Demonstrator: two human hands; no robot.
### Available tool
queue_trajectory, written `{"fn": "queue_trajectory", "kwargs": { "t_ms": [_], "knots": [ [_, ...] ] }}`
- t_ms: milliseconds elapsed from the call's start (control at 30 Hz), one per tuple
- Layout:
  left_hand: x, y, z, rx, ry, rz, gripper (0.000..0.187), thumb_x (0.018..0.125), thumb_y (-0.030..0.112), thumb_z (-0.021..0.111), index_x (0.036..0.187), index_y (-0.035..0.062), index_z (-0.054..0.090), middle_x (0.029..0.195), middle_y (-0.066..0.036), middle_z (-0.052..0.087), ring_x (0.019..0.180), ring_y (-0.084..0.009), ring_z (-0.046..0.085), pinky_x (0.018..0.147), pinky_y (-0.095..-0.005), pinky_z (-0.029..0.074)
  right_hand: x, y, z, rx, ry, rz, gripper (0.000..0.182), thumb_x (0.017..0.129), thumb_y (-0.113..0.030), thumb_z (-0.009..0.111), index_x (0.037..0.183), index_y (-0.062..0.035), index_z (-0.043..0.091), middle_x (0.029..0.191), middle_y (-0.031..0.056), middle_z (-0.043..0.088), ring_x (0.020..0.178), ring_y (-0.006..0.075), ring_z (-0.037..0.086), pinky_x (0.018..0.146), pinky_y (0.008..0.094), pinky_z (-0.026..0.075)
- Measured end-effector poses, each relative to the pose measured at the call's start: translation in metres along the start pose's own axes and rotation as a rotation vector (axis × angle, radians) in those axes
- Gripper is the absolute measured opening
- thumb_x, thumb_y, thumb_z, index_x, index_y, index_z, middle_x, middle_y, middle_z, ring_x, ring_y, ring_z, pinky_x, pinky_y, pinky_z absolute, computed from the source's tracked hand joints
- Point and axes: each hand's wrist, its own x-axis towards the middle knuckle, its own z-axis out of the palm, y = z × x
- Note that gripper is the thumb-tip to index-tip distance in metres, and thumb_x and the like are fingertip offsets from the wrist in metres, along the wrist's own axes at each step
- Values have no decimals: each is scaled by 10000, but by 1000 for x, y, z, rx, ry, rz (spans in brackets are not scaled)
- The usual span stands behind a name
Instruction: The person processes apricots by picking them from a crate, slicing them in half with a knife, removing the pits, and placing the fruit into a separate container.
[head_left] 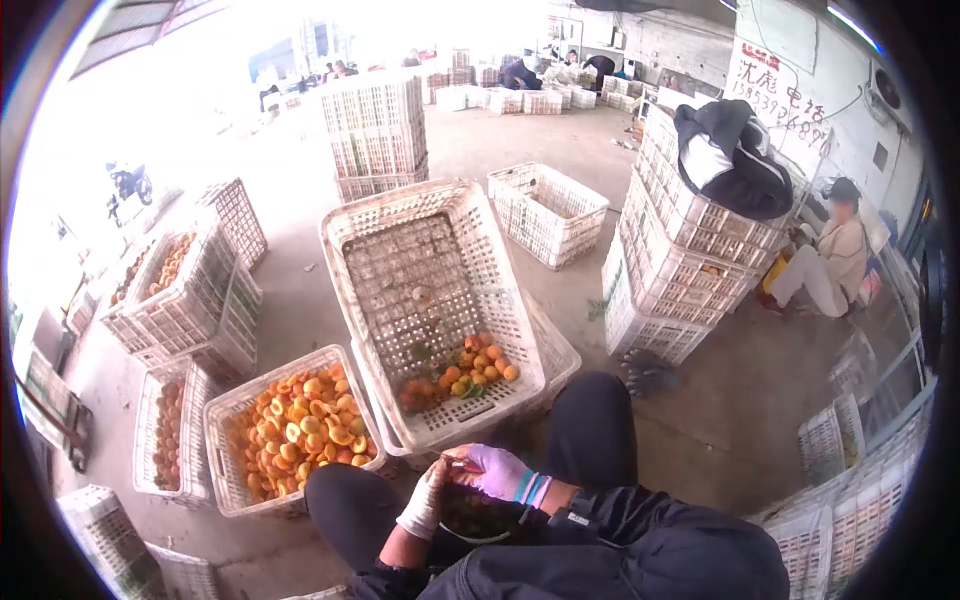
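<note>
My left hand, in a whitish glove, and my right hand, in a purple glove with a teal-striped cuff, meet above my lap. Their fingers are closed together around something small and reddish-dark that I cannot make out. Below them, between my knees, sits a bucket with a pale rim and dark contents. Just ahead, a tilted white crate leans toward me, with whole orange fruit and a few leaves gathered at its low end. To the left, another crate is full of cut orange fruit halves.
More fruit crates stand at the left. Tall crate stacks rise behind and at right, the latter topped by a dark jacket. A single crate sits beyond. A person sits by the right wall.
</note>
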Motion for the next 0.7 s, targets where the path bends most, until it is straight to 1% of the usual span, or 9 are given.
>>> {"fn": "queue_trajectory", "kwargs": {
  "t_ms": [33,200,267,433,533,567,633,667,700],
  "knots": [
    [0,1,1,12,7,-16,560,928,496,509,1224,20,514,1090,-93,613,994,-189,588,910,-330,457,2,4,-2,-28,-46,56,414,864,-105,665,1240,-7,524,1166,108,613,1065,174,592,936,285,459],
    [0,-1,-3,112,-58,24,515,945,456,498,1235,31,511,1106,-63,599,1006,-156,570,932,-314,441,-1,29,-1,124,-3,-17,350,919,-149,605,1220,13,531,1154,90,623,1060,141,583,927,276,450],
    [-2,-1,-6,3,11,-82,416,937,354,547,1204,36,525,1075,-44,592,987,-151,566,916,-300,451,1,33,-4,336,64,104,349,935,-175,588,1221,16,528,1141,67,618,1040,117,571,926,260,440],
    [-3,3,0,151,117,-141,304,898,201,626,1141,39,540,1006,-17,582,944,-126,559,845,-261,471,-1,38,-5,349,120,100,265,943,-215,581,1116,-15,588,1033,30,627,955,91,567,881,256,455],
    [2,-15,-15,311,90,-74,287,893,193,616,1116,26,552,958,-20,601,912,-129,572,777,-271,479,-1,46,-3,290,139,83,237,945,-198,578,1101,-20,592,1026,27,628,949,95,572,872,249,458],
    [3,-15,-19,315,89,-74,287,893,193,616,1116,26,552,958,-20,601,912,-129,572,777,-271,479,1,47,-6,427,143,122,253,940,-182,583,1129,-14,575,1017,23,628,941,101,576,857,250,461],
    [3,-20,-33,1010,247,-111,258,872,151,595,1087,14,555,946,-20,603,878,-132,577,762,-263,473,-1,51,-14,564,149,159,273,936,-166,588,1157,-8,558,1009,19,629,933,106,580,841,251,464],
    [3,-26,-38,794,283,-41,253,837,134,591,1062,23,559,920,-32,603,835,-142,579,747,-271,477,0,47,-23,556,90,235,233,936,-165,586,1120,-24,580,1014,23,631,922,107,587,827,249,474],
    [5,-30,-42,797,281,-41,253,837,134,591,1062,23,559,920,-32,603,835,-142,579,747,-271,477,0,44,-29,546,30,311,194,936,-164,585,1084,-39,601,1018,27,633,910,109,595,812,248,485]
  ]
}}
